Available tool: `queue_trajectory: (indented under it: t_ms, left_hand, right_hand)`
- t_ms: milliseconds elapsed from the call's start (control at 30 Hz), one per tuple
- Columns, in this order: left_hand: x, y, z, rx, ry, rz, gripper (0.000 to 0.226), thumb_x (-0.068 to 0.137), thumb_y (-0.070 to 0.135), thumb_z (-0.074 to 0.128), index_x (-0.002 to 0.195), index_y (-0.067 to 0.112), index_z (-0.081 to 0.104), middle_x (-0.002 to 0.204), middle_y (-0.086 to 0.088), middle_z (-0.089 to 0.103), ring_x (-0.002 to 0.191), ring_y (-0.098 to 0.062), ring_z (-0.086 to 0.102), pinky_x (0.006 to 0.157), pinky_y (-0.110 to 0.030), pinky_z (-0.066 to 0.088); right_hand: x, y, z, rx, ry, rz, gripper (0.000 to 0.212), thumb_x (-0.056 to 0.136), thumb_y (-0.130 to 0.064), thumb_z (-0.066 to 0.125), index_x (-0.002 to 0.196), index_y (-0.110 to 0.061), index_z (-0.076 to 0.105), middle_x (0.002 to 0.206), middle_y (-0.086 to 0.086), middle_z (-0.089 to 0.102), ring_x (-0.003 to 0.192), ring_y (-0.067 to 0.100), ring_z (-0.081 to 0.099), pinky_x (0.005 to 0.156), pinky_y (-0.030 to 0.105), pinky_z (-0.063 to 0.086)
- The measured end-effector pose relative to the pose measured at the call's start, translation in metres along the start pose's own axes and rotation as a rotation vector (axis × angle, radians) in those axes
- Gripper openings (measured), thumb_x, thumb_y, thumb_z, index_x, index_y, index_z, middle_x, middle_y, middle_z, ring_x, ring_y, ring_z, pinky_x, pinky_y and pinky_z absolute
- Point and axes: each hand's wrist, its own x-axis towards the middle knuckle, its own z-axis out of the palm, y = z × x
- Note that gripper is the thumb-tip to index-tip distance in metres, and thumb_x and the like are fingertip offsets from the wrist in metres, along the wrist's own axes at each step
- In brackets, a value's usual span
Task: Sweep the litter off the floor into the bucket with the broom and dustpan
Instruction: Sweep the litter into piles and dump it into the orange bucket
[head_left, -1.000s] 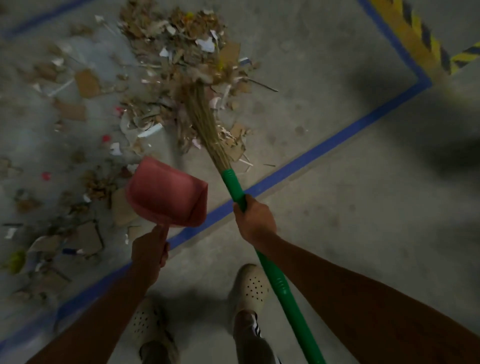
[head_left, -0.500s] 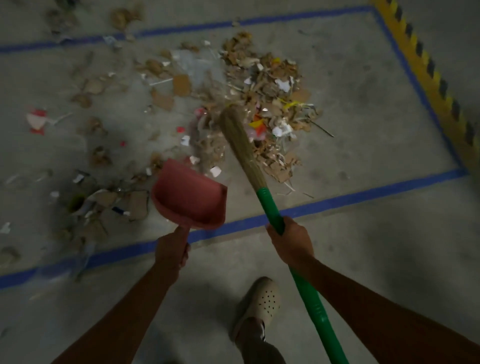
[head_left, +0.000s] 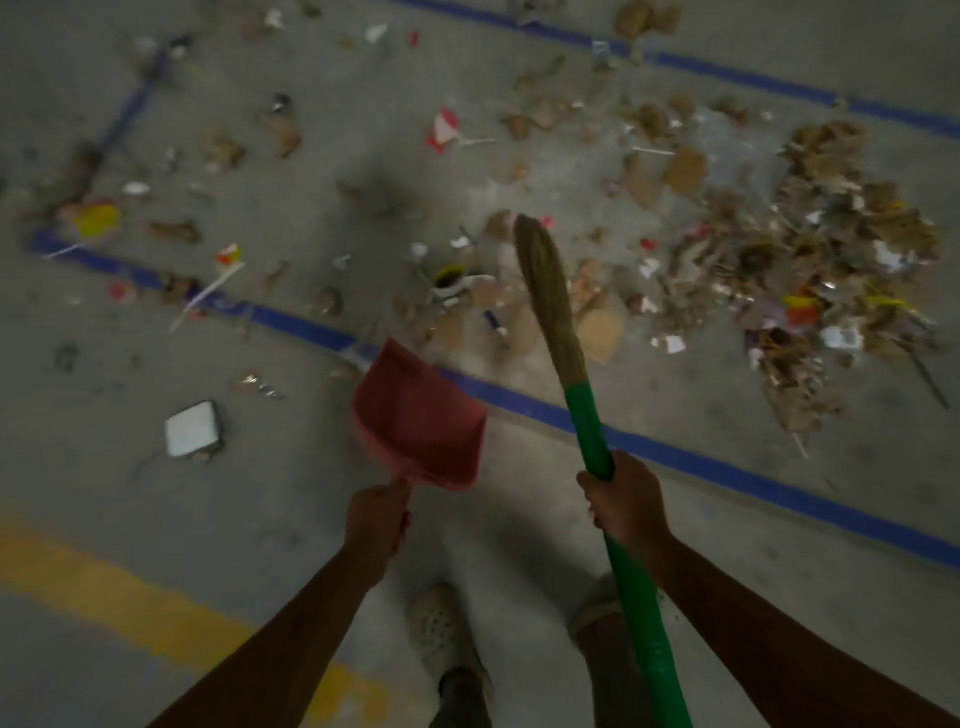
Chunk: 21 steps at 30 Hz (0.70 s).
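Red plastic identifies the dustpan (head_left: 418, 421), carried clear of the floor at twelve o'clock from the person's shoes (head_left: 441, 629). Its tray shows no litter.

Change over the last second: the view has swung to the left. Loose scraps (head_left: 174, 228) along and beyond the blue tape line (head_left: 311, 327) now come into sight from nine to eleven o'clock. A white square piece (head_left: 192, 428) lies at ten o'clock on the near side of that line. The broom (head_left: 545, 291) has left the heap (head_left: 841, 249), where its bristles were buried a second ago. The bristle head now points toward one o'clock over thinly scattered cardboard bits, and the heap lies well apart at two o'clock. Whether the bristles touch the floor cannot be determined.

Meaning for the task: gathering is judged to be still in hand. One heap is formed, much litter remains spread to the left, and nothing has been loaded into the dustpan. The bucket is not in view.

Hands: the left hand (head_left: 375, 519) is closed round the dustpan's handle, fingers curled about it. The right hand (head_left: 623, 501) is wrapped fully round the green handle (head_left: 589, 426) of the broom, on its upper part below the bristle joint. The remainder of the handle runs back beside the right forearm toward five o'clock.
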Motion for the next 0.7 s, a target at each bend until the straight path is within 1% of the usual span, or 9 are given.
queue_trajectory:
  t_ms: [67, 133, 233, 300, 367, 500, 600, 633, 700]
  left_hand:
    - [0.002, -0.019, -0.043, -0.066, 0.054, -0.03, 0.047, 0.095, 0.038, 0.068, 0.062, 0.004, 0.058, 0.053, -0.013, 0.055, 0.032, -0.015, 0.039, 0.038, -0.02, 0.028]
    - [0.003, -0.038, -0.081, -0.127, 0.094, -0.051, 0.053, 0.093, 0.044, 0.069, 0.062, 0.004, 0.056, 0.058, -0.017, 0.054, 0.034, -0.016, 0.038, 0.04, -0.021, 0.028]
    - [0.005, -0.07, -0.132, -0.189, 0.151, -0.075, 0.058, 0.09, 0.052, 0.069, 0.063, 0.003, 0.055, 0.058, -0.016, 0.053, 0.037, -0.016, 0.038, 0.041, -0.022, 0.027]
    - [0.007, -0.092, -0.16, -0.23, 0.186, -0.099, 0.059, 0.088, 0.055, 0.069, 0.064, 0.003, 0.055, 0.055, -0.014, 0.053, 0.038, -0.016, 0.037, 0.041, -0.024, 0.026]
    - [0.008, -0.113, -0.182, -0.261, 0.223, -0.132, 0.062, 0.086, 0.059, 0.07, 0.063, 0.003, 0.055, 0.053, -0.012, 0.052, 0.039, -0.016, 0.036, 0.041, -0.024, 0.025]
    - [0.011, -0.15, -0.211, -0.28, 0.287, -0.164, 0.062, 0.092, 0.054, 0.065, 0.065, -0.001, 0.056, 0.041, -0.009, 0.041, 0.03, -0.015, 0.029, 0.037, -0.019, 0.021]
    - [0.017, -0.173, -0.219, -0.283, 0.319, -0.193, 0.062, 0.093, 0.054, 0.065, 0.065, 0.0, 0.055, 0.041, -0.008, 0.041, 0.03, -0.014, 0.029, 0.037, -0.019, 0.021]
    - [0.021, -0.177, -0.22, -0.283, 0.327, -0.21, 0.062, 0.092, 0.054, 0.065, 0.064, 0.0, 0.055, 0.041, -0.008, 0.042, 0.03, -0.014, 0.03, 0.037, -0.02, 0.022]
    - [0.03, -0.181, -0.217, -0.277, 0.333, -0.239, 0.062, 0.093, 0.054, 0.065, 0.064, 0.0, 0.056, 0.042, -0.007, 0.042, 0.03, -0.015, 0.03, 0.038, -0.02, 0.023]
  right_hand:
    - [-0.012, -0.022, 0.035, -0.056, -0.074, -0.082, 0.017, 0.091, -0.024, 0.07, 0.097, -0.014, 0.058, 0.075, 0.008, 0.067, 0.061, 0.023, 0.068, 0.06, 0.04, 0.06]
    - [-0.024, -0.044, 0.068, -0.138, -0.177, -0.135, 0.017, 0.093, -0.024, 0.069, 0.101, -0.018, 0.054, 0.075, 0.005, 0.067, 0.06, 0.021, 0.069, 0.06, 0.036, 0.059]
    - [-0.041, -0.072, 0.12, -0.307, -0.279, -0.238, 0.018, 0.095, -0.026, 0.066, 0.107, -0.019, 0.054, 0.075, -0.001, 0.06, 0.064, 0.018, 0.063, 0.057, 0.031, 0.051]
    - [-0.053, -0.089, 0.153, -0.4, -0.316, -0.324, 0.016, 0.096, -0.027, 0.064, 0.104, -0.017, 0.054, 0.075, -0.001, 0.055, 0.066, 0.017, 0.056, 0.056, 0.025, 0.042]
    - [-0.063, -0.1, 0.185, -0.429, -0.372, -0.358, 0.014, 0.098, -0.026, 0.062, 0.097, -0.016, 0.053, 0.077, 0.003, 0.056, 0.066, 0.018, 0.055, 0.055, 0.026, 0.043]
    - [-0.065, -0.102, 0.246, -0.468, -0.526, -0.317, 0.017, 0.099, -0.027, 0.06, 0.092, -0.013, 0.054, 0.081, 0.012, 0.059, 0.072, 0.026, 0.059, 0.066, 0.044, 0.055]
    - [-0.043, -0.086, 0.273, -0.534, -0.553, -0.221, 0.024, 0.097, -0.033, 0.063, 0.099, -0.01, 0.059, 0.08, 0.005, 0.059, 0.077, 0.024, 0.061, 0.058, 0.029, 0.049]
    - [-0.032, -0.079, 0.276, -0.546, -0.543, -0.17, 0.032, 0.095, -0.036, 0.065, 0.103, -0.005, 0.063, 0.083, 0.006, 0.063, 0.077, 0.024, 0.064, 0.059, 0.027, 0.049]
    - [-0.006, -0.067, 0.274, -0.54, -0.492, -0.05, 0.04, 0.094, -0.037, 0.066, 0.108, -0.001, 0.065, 0.093, 0.011, 0.07, 0.082, 0.027, 0.07, 0.066, 0.031, 0.057]
